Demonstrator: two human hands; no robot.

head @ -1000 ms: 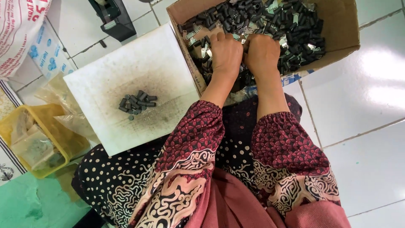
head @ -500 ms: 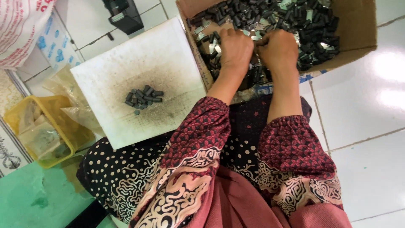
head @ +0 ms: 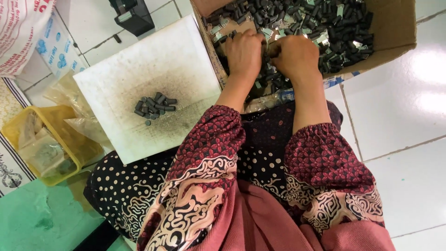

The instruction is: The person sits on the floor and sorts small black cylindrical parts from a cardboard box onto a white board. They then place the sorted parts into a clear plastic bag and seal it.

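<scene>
white tiled floor (head: pixel 399 111) — both hands, left hand (head: pixel 244 51) and right hand (head: pixel 295 56), curled among dark parts (head: pixel 325 23) inside the cardboard box (head: pixel 399 28); grip unclear.

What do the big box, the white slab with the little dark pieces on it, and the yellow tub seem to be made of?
The box looks like brown cardboard: matte walls, a folded flap. The white slab seems to be foam board or a light plastic sheet, matte and stained grey; I cannot tell which. The dark pieces look like dull black plastic or rubber. The yellow tub appears to be translucent plastic, since its contents show through.
</scene>
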